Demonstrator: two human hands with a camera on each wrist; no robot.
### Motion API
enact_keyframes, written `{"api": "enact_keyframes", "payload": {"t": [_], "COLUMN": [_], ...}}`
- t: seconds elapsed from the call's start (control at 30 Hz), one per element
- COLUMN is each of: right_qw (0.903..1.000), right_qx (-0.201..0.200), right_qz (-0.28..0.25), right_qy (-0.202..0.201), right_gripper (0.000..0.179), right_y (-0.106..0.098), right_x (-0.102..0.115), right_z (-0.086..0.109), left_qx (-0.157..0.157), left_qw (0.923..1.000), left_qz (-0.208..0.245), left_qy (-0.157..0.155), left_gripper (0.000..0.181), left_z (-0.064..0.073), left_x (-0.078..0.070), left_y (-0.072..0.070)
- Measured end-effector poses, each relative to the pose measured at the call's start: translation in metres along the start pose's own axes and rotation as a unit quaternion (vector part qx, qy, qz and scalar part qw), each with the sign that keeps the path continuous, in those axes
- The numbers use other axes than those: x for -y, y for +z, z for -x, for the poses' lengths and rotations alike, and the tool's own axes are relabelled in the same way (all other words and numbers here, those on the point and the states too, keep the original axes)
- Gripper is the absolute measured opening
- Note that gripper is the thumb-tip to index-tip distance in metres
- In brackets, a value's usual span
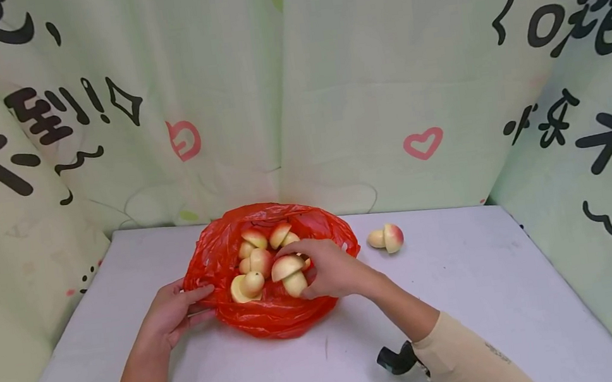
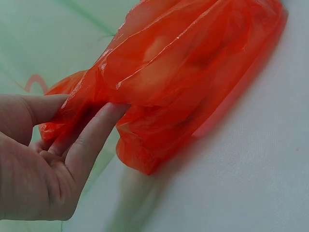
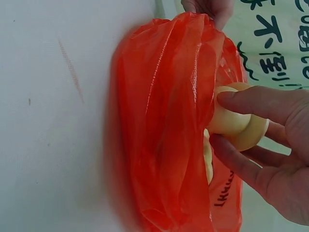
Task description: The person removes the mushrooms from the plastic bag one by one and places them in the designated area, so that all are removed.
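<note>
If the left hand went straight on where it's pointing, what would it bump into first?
Just past the side of the red bag that the left hand grips, probably the mushroom with its stem pointing up, though depth is hard to judge.

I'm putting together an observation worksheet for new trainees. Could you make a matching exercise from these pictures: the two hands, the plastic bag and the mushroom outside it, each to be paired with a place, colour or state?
Column 1
1. Left hand
2. Right hand
3. Plastic bag
4. Mushroom outside the bag

Column 2
A. Holding a mushroom at the bag's opening
B. Lying on the table
C. Gripping the bag's edge
D. Red, with several mushrooms inside

Pairs: 1-C, 2-A, 3-D, 4-B
</note>
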State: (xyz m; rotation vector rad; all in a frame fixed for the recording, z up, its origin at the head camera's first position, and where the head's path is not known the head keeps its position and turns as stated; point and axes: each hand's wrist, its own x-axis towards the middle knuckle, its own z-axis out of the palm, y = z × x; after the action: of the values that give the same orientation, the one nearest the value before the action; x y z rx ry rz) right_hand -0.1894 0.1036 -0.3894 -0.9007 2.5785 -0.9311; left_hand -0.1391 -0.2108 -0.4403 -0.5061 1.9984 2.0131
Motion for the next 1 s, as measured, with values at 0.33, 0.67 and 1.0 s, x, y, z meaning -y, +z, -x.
{"api": "enact_keyframes", "payload": {"t": [0.33, 0.67, 1.0], "right_qw": [0.9999, 0.9994, 0.998], "right_qx": [-0.012, -0.023, -0.039], "right_qz": [-0.008, -0.026, -0.048], "right_qy": [-0.005, 0.007, 0.009], "right_gripper": [0.07, 0.069, 0.069], "right_y": [-0.008, -0.018, -0.029], "right_x": [-0.003, -0.008, -0.013], "right_z": [0.006, 0.015, 0.022], "left_qx": [0.001, 0.005, 0.001], "left_qw": [1.0, 1.0, 1.0], "left_qz": [-0.002, 0.004, 0.005], "left_qy": [-0.001, -0.003, -0.004], "left_gripper": [0.068, 0.069, 0.068], "left_z": [-0.001, -0.001, -0.001], "left_x": [0.001, 0.001, 0.001], "left_y": [-0.001, -0.001, -0.001]}}
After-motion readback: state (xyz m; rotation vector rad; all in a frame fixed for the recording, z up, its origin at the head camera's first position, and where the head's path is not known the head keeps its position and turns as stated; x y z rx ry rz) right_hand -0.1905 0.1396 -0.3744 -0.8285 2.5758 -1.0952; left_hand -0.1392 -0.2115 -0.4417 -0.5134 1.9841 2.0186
